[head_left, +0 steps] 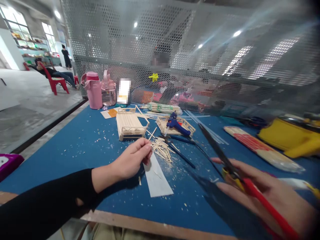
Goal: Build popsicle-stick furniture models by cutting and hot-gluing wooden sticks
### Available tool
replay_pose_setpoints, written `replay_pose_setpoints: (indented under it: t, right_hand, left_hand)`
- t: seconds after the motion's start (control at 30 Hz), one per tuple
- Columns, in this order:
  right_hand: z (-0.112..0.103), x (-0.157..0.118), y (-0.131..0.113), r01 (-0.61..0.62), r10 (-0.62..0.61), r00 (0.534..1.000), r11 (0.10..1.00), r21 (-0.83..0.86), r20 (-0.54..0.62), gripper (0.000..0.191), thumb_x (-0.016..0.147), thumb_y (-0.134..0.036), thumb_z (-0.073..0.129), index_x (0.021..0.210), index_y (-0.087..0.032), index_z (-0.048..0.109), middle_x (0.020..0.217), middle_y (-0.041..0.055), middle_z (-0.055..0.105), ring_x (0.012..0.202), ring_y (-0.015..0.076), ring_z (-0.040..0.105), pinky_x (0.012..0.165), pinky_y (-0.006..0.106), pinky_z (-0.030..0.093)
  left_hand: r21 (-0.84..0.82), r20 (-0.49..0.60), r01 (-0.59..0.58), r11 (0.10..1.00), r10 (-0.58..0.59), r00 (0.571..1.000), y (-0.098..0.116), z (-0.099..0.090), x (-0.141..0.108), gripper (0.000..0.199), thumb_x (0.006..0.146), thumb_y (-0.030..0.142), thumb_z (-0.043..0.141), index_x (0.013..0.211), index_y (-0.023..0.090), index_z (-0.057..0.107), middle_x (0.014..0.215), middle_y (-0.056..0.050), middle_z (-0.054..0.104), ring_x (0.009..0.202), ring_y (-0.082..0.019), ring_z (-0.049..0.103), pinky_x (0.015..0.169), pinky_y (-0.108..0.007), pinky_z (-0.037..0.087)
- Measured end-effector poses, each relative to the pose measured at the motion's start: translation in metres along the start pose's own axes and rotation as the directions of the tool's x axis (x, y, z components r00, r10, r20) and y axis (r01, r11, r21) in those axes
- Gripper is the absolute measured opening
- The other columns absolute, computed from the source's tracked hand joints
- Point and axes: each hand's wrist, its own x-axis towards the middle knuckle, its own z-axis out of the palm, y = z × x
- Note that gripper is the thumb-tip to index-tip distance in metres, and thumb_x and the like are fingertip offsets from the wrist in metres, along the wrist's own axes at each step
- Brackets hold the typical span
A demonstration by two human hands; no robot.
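Note:
My left hand (135, 157) is closed in a pinch above a white paper strip (158, 178); whatever its fingertips hold is hidden. At the right, my right hand (272, 195) is wrapped around scissors (233, 171) with long dark blades and red and yellow handles, slightly blurred. The blades point up and away, toward the table's middle. Just beyond my left hand lies a pile of short wooden stick pieces (163, 150). Behind it stands a small wooden stick model (130, 123) with railings. Blue-handled pliers (181, 153) rest beside the pile.
A blue glue gun (177, 124) lies on a second stick frame (162, 126). Clear glue sticks (205, 126) and a bag of sticks (262, 146) are to the right. A pink thermos (93, 90) and bottle (108, 91) stand before the perforated metal screen (125, 43).

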Motion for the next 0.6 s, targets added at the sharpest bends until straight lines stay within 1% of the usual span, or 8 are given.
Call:
replay_pose_setpoints:
  t: [0.03,0.1,0.13,0.2,0.23,0.3,0.43,0.6]
  right_hand:
    - [0.009,0.009,-0.012,-0.012,0.01,0.991,1.0,0.013,0.133,0.036,0.071,-0.036,0.073,0.107,-0.036,0.067,0.064,0.002,0.068,0.046,0.0158,0.06,0.043,0.026,0.048]
    - [0.033,0.03,-0.036,0.049,-0.063,0.984,0.995,0.085,0.167,0.039,0.079,-0.035,0.062,0.118,-0.029,0.061,0.078,0.0047,0.07,0.062,0.0196,0.066,0.058,0.032,0.055]
    - [0.046,0.04,-0.046,0.133,-0.155,0.974,0.982,0.135,0.164,0.04,0.08,-0.034,0.058,0.12,-0.026,0.059,0.086,0.0067,0.07,0.071,0.0217,0.068,0.064,0.034,0.056]
    - [0.07,0.056,-0.06,0.248,-0.275,0.952,0.951,0.184,0.136,0.037,0.082,-0.03,0.054,0.118,-0.023,0.057,0.103,0.0097,0.068,0.09,0.0239,0.066,0.077,0.038,0.055]
    - [0.08,0.06,-0.064,0.287,-0.311,0.944,0.939,0.191,0.11,0.035,0.08,-0.029,0.056,0.114,-0.021,0.056,0.103,0.0101,0.066,0.091,0.0237,0.065,0.078,0.038,0.054]
    - [0.094,0.063,-0.066,0.299,-0.323,0.94,0.935,0.189,0.109,0.035,0.076,-0.031,0.062,0.109,-0.02,0.056,0.1,0.0096,0.065,0.088,0.0227,0.064,0.077,0.037,0.053]
    - [0.099,0.051,-0.061,0.271,-0.311,0.933,0.939,0.214,0.183,0.042,0.073,-0.04,0.067,0.109,-0.021,0.055,0.095,0.0078,0.063,0.081,0.0213,0.062,0.07,0.035,0.052]
    - [0.096,0.042,-0.06,0.265,-0.301,0.936,0.944,0.197,0.181,0.044,0.072,-0.039,0.069,0.11,-0.022,0.056,0.097,0.008,0.063,0.083,0.0222,0.062,0.071,0.036,0.051]
  left_hand:
    - [0.017,-0.011,-0.02,1.0,0.02,1.0,0.002,0.001,-0.001,0.037,0.081,0.052,0.061,0.075,0.018,0.048,0.063,0.005,0.048,0.056,-0.008,0.043,0.059,-0.023,0.037]
    - [0.053,-0.037,-0.049,0.997,0.051,0.998,0.006,0.001,-0.002,0.038,0.078,0.052,0.065,0.077,0.016,0.053,0.062,0.004,0.049,0.058,-0.008,0.043,0.059,-0.023,0.036]
    - [0.061,-0.05,-0.053,0.997,0.056,0.997,0.008,0.001,-0.002,0.038,0.076,0.051,0.067,0.078,0.015,0.055,0.063,0.004,0.051,0.058,-0.008,0.044,0.059,-0.023,0.036]
    - [0.049,-0.078,-0.051,0.998,0.054,0.995,0.009,0.0,-0.001,0.039,0.074,0.051,0.069,0.077,0.015,0.058,0.065,0.002,0.055,0.06,-0.009,0.046,0.06,-0.023,0.037]
    - [0.027,-0.094,-0.046,0.999,0.048,0.994,0.009,-0.001,-0.001,0.039,0.073,0.052,0.069,0.076,0.015,0.058,0.066,0.001,0.057,0.06,-0.009,0.047,0.06,-0.024,0.037]
    - [-0.032,-0.128,-0.041,0.999,0.037,0.991,0.008,-0.003,0.001,0.039,0.073,0.052,0.069,0.075,0.015,0.059,0.068,0.0,0.058,0.061,-0.009,0.049,0.06,-0.024,0.038]
    - [-0.09,-0.148,-0.05,0.995,0.036,0.988,0.006,-0.004,0.003,0.038,0.072,0.052,0.071,0.076,0.016,0.058,0.067,0.001,0.059,0.062,-0.01,0.052,0.061,-0.024,0.04]
    - [-0.021,-0.147,-0.089,0.996,0.085,0.985,0.01,-0.002,0.001,0.041,0.07,0.054,0.073,0.073,0.016,0.057,0.064,0.002,0.057,0.06,-0.01,0.051,0.061,-0.024,0.042]
